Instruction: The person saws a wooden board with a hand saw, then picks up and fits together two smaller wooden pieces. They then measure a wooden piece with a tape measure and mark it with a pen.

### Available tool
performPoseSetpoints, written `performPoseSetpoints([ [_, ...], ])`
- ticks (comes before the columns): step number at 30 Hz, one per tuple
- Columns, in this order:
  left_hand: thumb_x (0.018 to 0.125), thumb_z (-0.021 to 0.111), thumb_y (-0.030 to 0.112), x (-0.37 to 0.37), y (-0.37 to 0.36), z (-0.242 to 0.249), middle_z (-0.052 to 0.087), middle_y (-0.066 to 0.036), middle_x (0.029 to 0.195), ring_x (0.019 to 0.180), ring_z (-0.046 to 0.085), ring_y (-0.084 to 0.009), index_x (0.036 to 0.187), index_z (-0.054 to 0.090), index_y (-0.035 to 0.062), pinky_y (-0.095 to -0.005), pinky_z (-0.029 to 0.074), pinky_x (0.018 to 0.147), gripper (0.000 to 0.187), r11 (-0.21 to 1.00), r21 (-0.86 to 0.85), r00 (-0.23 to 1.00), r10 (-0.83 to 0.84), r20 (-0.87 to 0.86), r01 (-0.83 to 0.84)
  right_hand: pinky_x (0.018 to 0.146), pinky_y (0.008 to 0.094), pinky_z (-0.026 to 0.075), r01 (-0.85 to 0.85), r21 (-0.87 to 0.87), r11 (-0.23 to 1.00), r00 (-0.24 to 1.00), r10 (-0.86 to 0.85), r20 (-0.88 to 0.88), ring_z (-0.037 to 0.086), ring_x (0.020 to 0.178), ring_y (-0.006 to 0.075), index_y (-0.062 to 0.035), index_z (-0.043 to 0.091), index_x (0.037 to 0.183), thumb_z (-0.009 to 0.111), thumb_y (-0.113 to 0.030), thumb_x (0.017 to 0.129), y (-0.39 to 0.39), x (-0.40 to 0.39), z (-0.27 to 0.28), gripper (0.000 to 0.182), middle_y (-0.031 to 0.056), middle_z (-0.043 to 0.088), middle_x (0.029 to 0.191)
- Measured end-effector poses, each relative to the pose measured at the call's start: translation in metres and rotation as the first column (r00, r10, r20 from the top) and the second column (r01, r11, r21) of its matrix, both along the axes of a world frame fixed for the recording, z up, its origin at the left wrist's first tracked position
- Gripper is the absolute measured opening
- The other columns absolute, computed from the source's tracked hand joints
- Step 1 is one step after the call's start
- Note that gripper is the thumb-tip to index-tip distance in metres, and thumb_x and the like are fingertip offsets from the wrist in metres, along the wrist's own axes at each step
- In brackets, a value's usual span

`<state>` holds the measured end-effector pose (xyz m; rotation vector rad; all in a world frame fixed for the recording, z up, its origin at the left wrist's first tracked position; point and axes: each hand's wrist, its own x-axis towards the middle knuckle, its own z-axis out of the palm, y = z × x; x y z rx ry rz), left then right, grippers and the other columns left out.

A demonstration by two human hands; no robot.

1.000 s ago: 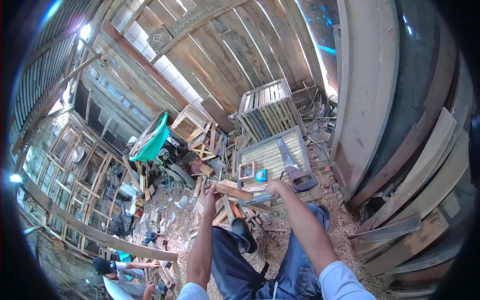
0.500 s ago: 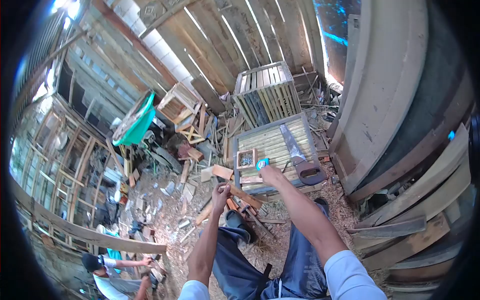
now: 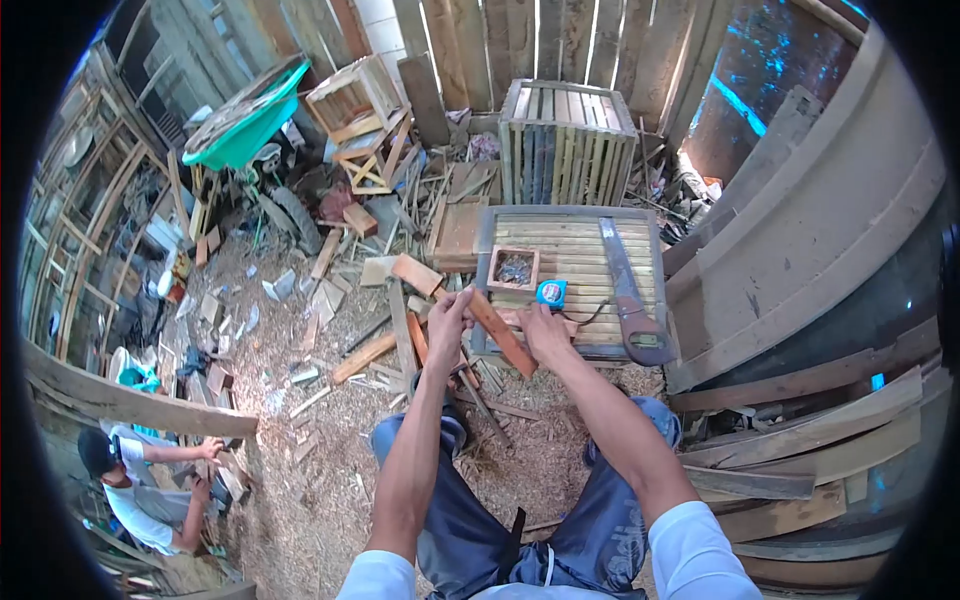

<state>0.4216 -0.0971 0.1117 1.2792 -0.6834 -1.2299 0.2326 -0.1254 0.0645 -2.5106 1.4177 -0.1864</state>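
My left hand [image 3: 450, 318] is closed on the upper end of a reddish wooden block [image 3: 502, 335], which slants down to the right in front of the slatted table [image 3: 570, 240]. My right hand [image 3: 545, 332] rests at the table's near edge, its fingers closed around a reddish wooden strip [image 3: 571, 326] that shows on both sides of it. Just beyond its fingertips is a blue tape measure [image 3: 551, 292]. A small wooden box [image 3: 515, 268] of nails or similar metal bits sits left of the tape. A handsaw [image 3: 627, 285] lies along the table's right side.
A slatted crate [image 3: 567, 150] stands behind the table. Wood offcuts [image 3: 365, 358] and shavings cover the floor at left. Curved boards [image 3: 800, 450] are stacked at right. A green wheelbarrow [image 3: 250, 118] is at the back left. A co-worker [image 3: 145, 490] handles wood at lower left.
The view has shifted left and down. My left hand now holds the block up nearer the table. The right hand has moved from beside the tape measure onto the wooden strip.
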Motion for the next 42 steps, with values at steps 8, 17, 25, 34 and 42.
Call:
performPoseSetpoints([
  [8, 0.093, 0.068, 0.034, -0.006, -0.006, 0.005, 0.06, 0.003, 0.086, 0.078, 0.052, -0.0037, 0.099, 0.059, 0.0106, -0.0202, 0.039, 0.068, 0.025, 0.991, -0.13, 0.992, 0.006, -0.125, -0.022, 0.086, 0.053, 0.047, 0.064, 0.093, 0.994, 0.993, -0.073, 0.096, 0.058, 0.104, 0.0413, -0.0067, 0.05, 0.131, 0.051, -0.004, 0.086, -0.006, -0.006, 0.024, 0.046, 0.0232, 0.058, 0.109],
  [17, 0.094, 0.068, 0.029, -0.015, -0.002, 0.019, 0.063, -0.003, 0.095, 0.09, 0.062, -0.0142, 0.102, 0.051, 0.0102, -0.0276, 0.05, 0.076, 0.026, 0.969, -0.238, 0.955, -0.124, -0.268, 0.059, 0.079, 0.0409, 0.053, 0.013, 0.215, 0.976, 0.786, -0.143, 0.601, 0.065, 0.09, 0.0336, -0.0079, 0.047, 0.131, 0.055, -0.007, 0.084, 0.028, -0.044, 0.112, 0.048, 0.0189, 0.06, 0.102],
  [25, 0.091, 0.066, 0.015, -0.029, 0.011, 0.04, 0.061, -0.008, 0.111, 0.101, 0.063, -0.0181, 0.116, 0.053, 0.0025, -0.0332, 0.05, 0.09, 0.031, 0.939, -0.261, 0.885, -0.309, -0.349, 0.225, 0.078, 0.035, 0.052, -0.034, 0.272, 0.962, 0.579, -0.203, 0.79, 0.062, 0.083, 0.0229, -0.0098, 0.045, 0.134, 0.053, -0.004, 0.085, 0.044, -0.059, 0.124, 0.049, 0.0134, 0.059, 0.101],
  [34, 0.09, 0.069, 0.014, -0.032, 0.02, 0.056, 0.06, -0.011, 0.114, 0.103, 0.064, -0.0225, 0.12, 0.051, 0.001, -0.0393, 0.056, 0.094, 0.038, 0.897, -0.266, 0.871, -0.419, -0.258, 0.352, 0.085, 0.0378, 0.049, -0.151, 0.21, 0.966, 0.653, -0.062, 0.755, 0.061, 0.094, 0.0244, -0.0104, 0.044, 0.132, 0.05, -0.004, 0.085, 0.039, -0.065, 0.131, 0.048, 0.0143, 0.06, 0.1],
  [42, 0.091, 0.068, 0.017, -0.019, 0.018, 0.057, 0.063, -0.011, 0.115, 0.103, 0.065, -0.0228, 0.128, 0.052, -0.0014, -0.0389, 0.056, 0.094, 0.044, 0.925, -0.223, 0.914, -0.353, -0.201, 0.309, 0.087, 0.0371, 0.049, -0.186, 0.259, 0.948, 0.755, -0.031, 0.655, 0.059, 0.103, 0.0272, -0.0148, 0.04, 0.142, 0.05, -0.002, 0.082, 0.027, -0.062, 0.13, 0.062, 0.0151, 0.056, 0.115],
])
